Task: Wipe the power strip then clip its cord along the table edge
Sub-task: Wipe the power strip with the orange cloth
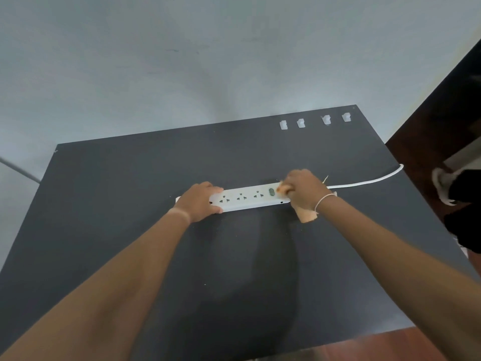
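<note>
A white power strip (244, 198) lies flat across the middle of the dark table (130, 204). My left hand (199, 201) grips its left end, thumb on the near side and fingers over the far side. My right hand (304, 190) holds a crumpled orange cloth (307, 214) pressed on the strip's right end, beside the green switch (271, 192). The white cord (369, 181) runs from that end to the right and drops over the table edge. Several white cord clips (283, 125) stand in a row near the far right edge.
A pale wall rises behind the table. To the right stands dark furniture, with a person's foot in a light shoe (443, 188) on the reddish floor. The table's near edge (338, 340) is at the bottom right.
</note>
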Action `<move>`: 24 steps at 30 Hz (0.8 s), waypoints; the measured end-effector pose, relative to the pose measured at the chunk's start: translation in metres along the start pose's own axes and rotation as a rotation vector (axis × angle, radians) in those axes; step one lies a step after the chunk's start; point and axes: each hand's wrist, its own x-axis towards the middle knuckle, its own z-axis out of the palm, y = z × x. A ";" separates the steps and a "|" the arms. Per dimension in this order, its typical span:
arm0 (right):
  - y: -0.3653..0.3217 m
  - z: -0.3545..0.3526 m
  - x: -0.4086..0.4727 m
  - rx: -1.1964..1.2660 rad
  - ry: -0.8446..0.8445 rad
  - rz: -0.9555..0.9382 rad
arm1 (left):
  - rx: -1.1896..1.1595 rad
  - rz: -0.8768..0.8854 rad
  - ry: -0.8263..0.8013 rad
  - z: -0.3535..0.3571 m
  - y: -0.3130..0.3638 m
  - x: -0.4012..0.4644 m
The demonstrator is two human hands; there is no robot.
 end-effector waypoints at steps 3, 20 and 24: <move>0.002 0.004 -0.004 0.012 -0.156 0.052 | 0.000 -0.002 0.008 0.001 0.001 0.000; -0.019 0.001 0.011 0.348 0.147 0.088 | -0.044 -0.010 0.019 0.004 -0.004 0.000; -0.022 0.004 0.005 0.373 -0.169 0.041 | -0.043 -0.006 0.019 0.003 -0.004 0.001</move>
